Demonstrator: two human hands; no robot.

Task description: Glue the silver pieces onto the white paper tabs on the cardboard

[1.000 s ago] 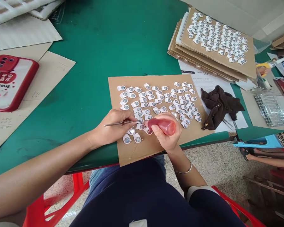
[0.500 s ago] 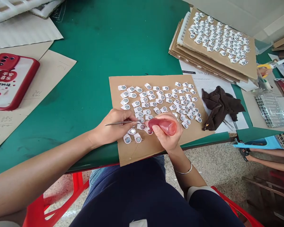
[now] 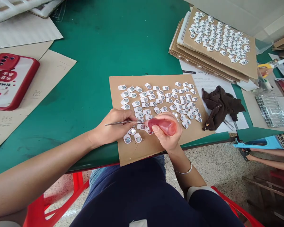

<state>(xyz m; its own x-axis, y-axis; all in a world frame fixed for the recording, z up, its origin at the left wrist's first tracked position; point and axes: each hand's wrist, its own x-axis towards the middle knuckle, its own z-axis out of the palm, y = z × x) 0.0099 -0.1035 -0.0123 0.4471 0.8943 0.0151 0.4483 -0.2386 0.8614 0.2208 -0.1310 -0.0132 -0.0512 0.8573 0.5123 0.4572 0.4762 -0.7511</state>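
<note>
A brown cardboard sheet (image 3: 130, 154) lies at the table's front edge, covered with many small white tags (image 3: 137, 137) bearing round dark-patterned pieces. My left hand (image 3: 115, 126) pinches thin metal tweezers (image 3: 118, 123), their tip at one of the round pieces (image 3: 140, 120) low on the sheet's left half. Wrapped in the fingers of my right hand (image 3: 171, 138) is a reddish translucent squeeze bottle (image 3: 164, 126), tilted with its narrow end toward the tweezer tip. Its nozzle is hard to make out, and the hand hides some tags beneath.
Stacked cardboard sheets (image 3: 217, 67) with more tags stand at the back right. A dark brown cloth (image 3: 221, 107) lies on paper beside my sheet. A red-cased phone (image 3: 14, 82) rests at left on marked cardboard (image 3: 49, 72). Another person's legs (image 3: 269, 157) show at far right.
</note>
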